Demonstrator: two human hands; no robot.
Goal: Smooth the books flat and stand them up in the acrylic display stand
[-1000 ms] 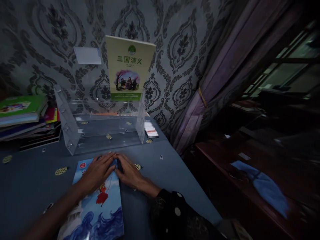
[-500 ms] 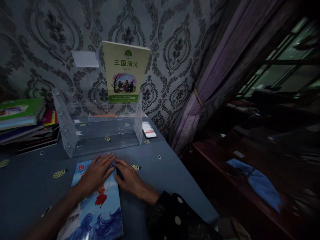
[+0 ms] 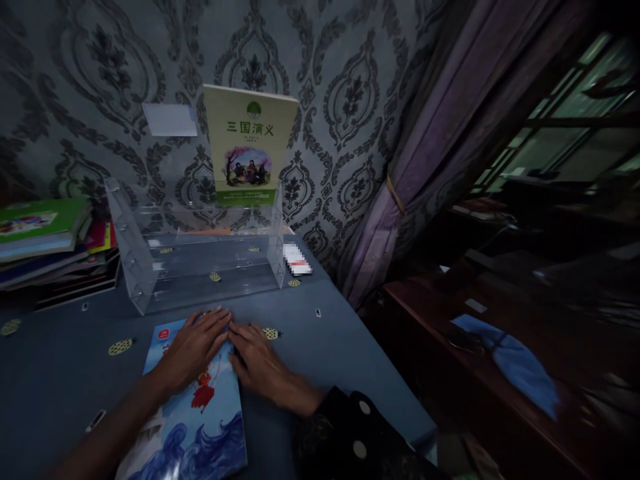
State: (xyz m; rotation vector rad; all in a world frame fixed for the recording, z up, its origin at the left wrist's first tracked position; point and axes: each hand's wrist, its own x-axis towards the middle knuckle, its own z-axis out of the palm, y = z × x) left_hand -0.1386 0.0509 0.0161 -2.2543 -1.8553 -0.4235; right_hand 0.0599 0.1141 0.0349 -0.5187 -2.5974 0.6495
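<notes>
1. Counter (image 3: 350,373), blue, pineapple-printed: flat support for items 2 to 5. Clock bearings run from item 4.
2. Rack (image 3: 200,263), clear, tiered: 12 o'clock, near the wall (image 3: 360,53), presumably so covers face outward.
3. Stack of books (image 3: 45,240): between 10 and 11 o'clock, laid flat, probably for stability.
4. Blue book (image 3: 203,413): flat on the counter, front cover up, foremost.
5. Cream book (image 3: 253,150): just past 12 o'clock, upright at the rack's upper tier, which seemingly props it for display.
6. Hands, two: left hand (image 3: 200,343) palm down, fingers extended across item 4's top, apparently steadying it; right hand (image 3: 263,370), 2 o'clock, half-curled at its upper right edge, thumb apart; grip cannot be told.
</notes>
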